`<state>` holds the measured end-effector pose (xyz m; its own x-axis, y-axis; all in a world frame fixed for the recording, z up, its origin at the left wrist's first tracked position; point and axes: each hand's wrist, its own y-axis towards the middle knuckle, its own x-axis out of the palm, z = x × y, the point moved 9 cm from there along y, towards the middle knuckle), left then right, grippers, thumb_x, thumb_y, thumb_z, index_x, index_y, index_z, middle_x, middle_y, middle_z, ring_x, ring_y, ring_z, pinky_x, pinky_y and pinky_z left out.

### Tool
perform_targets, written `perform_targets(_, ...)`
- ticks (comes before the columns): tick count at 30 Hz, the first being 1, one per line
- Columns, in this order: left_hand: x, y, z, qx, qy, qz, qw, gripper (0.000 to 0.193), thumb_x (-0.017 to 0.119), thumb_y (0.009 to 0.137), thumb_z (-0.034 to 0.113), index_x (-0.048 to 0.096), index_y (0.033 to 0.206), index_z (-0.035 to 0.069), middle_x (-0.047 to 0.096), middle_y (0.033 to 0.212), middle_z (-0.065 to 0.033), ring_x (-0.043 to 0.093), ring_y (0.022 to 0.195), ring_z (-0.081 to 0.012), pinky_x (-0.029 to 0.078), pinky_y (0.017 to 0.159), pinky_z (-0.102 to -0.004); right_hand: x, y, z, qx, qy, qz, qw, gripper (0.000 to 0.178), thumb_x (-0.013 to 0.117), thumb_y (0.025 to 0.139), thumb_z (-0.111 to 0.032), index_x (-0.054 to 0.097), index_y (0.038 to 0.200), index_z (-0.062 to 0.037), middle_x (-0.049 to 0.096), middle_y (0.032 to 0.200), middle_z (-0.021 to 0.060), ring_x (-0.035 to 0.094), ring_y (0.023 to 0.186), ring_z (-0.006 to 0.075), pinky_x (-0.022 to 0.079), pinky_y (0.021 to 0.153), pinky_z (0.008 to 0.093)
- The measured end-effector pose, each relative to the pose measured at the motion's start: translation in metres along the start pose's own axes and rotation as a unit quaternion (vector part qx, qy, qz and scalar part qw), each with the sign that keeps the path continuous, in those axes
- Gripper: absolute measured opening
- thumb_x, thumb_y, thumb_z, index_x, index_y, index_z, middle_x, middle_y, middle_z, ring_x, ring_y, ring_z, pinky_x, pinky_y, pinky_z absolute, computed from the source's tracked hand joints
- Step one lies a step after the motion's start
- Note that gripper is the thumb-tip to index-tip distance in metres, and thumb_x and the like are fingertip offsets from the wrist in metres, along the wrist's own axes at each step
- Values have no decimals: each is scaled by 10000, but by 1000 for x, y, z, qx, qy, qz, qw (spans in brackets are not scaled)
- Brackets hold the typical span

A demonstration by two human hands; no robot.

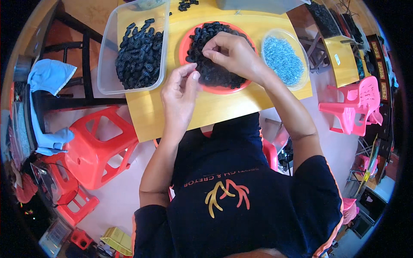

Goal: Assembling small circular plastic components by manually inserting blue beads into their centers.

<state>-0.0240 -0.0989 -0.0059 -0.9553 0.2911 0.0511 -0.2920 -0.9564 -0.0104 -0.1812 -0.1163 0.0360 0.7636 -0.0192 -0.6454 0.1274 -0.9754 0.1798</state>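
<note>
A round red tray heaped with small black plastic pieces sits on the yellow table. Over this heap my right hand is closed in a pinch, thumb against the fingers; anything between them is too small or hidden. My left hand is at the tray's near left edge, its thumb and forefinger drawn together, and I cannot make out what they hold. To the left stands a clear tub with many black plastic parts. At the right, a round clear container holds small shiny bluish pieces.
The yellow table ends close in front of my body. A grey bin and a few loose black pieces are at its far side. Red stools stand at left, a pink chair at right. Blue cloth hangs at far left.
</note>
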Motion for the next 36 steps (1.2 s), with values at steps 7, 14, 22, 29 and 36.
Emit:
perform_targets(7,-8,-12,-7,6,-25,38,999,198,570,932,41,592,1117,-26,629,913,-42,499,629,-41,425,558,-190,19,6,-23,-81,-164,-31,983,195,674,793,-159,691,970,-81,615,921,104,626,826,307,506,709,404)
perform_targets(14,-9,-14,-13,-13,-24,26,999,212,570,933,43,587,1131,-32,636,942,-46,487,624,-32,408,542,-185,42,21,-31,-93,-303,-62,946,178,679,776,-186,674,898,-57,609,916,113,641,788,281,515,668,395)
perform_targets(22,-1,-7,8,27,-53,40,997,244,543,959,86,553,1174,-29,627,948,-81,577,703,-75,452,567,-189,-1,-2,-45,-95,-26,4,995,188,727,780,-137,652,913,-27,615,837,78,621,722,205,493,632,306)
perform_targets(29,10,-12,36,118,-54,14,991,184,567,920,-18,608,1099,-27,619,991,-85,628,773,-111,514,657,-223,-19,-36,-57,-61,106,64,990,180,723,798,-105,672,943,-11,640,829,78,620,729,163,481,604,270)
perform_targets(36,18,-18,54,178,-22,2,984,219,631,862,-53,613,1078,-26,622,986,-106,635,778,-127,510,652,-223,-32,-50,-62,-98,101,105,984,183,694,795,-35,678,973,2,659,923,107,657,841,217,529,707,301)
